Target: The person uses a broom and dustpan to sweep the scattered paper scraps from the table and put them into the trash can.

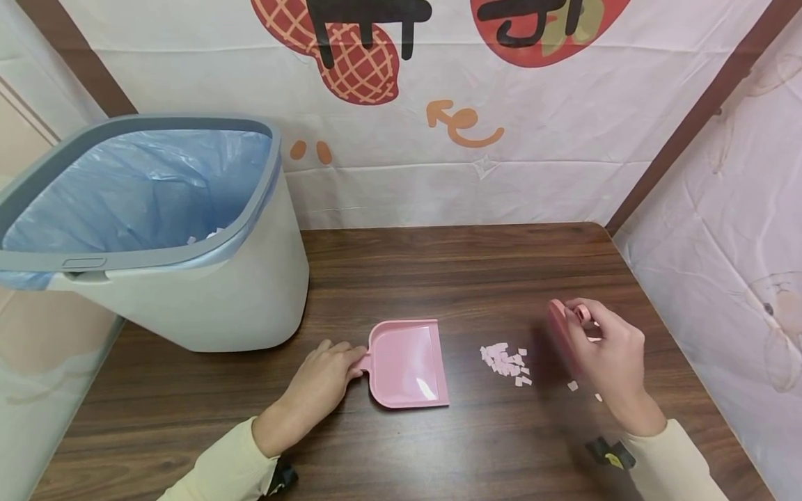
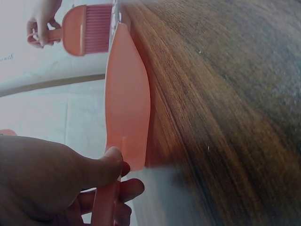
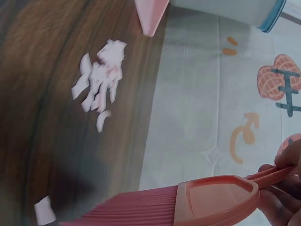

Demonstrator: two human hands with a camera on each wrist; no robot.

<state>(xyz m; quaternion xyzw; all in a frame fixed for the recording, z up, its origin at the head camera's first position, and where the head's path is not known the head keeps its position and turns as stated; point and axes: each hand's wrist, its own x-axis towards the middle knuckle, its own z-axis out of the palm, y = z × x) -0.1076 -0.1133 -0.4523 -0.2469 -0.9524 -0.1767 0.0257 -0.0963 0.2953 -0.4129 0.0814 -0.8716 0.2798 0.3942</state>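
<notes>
A pink dustpan (image 1: 404, 365) lies on the wooden table, its flat lip facing right. My left hand (image 1: 319, 383) grips its short handle; in the left wrist view the thumb (image 2: 110, 162) presses on top of the handle. Over the table's right side, my right hand (image 1: 610, 358) holds a small pink brush (image 3: 216, 197) by its handle, bristles (image 3: 141, 205) pointing down. Between dustpan and brush sits a small pile of pale pink paper scraps (image 1: 503, 360). A few loose scraps (image 1: 573, 385) lie around and below the right hand.
At the left stands a white trash bin (image 1: 250, 299) with a grey rim and a blue liner (image 1: 125, 202); some pale scraps show inside. A printed cloth (image 1: 401, 195) hangs behind the table, and another (image 1: 720, 209) borders its right edge.
</notes>
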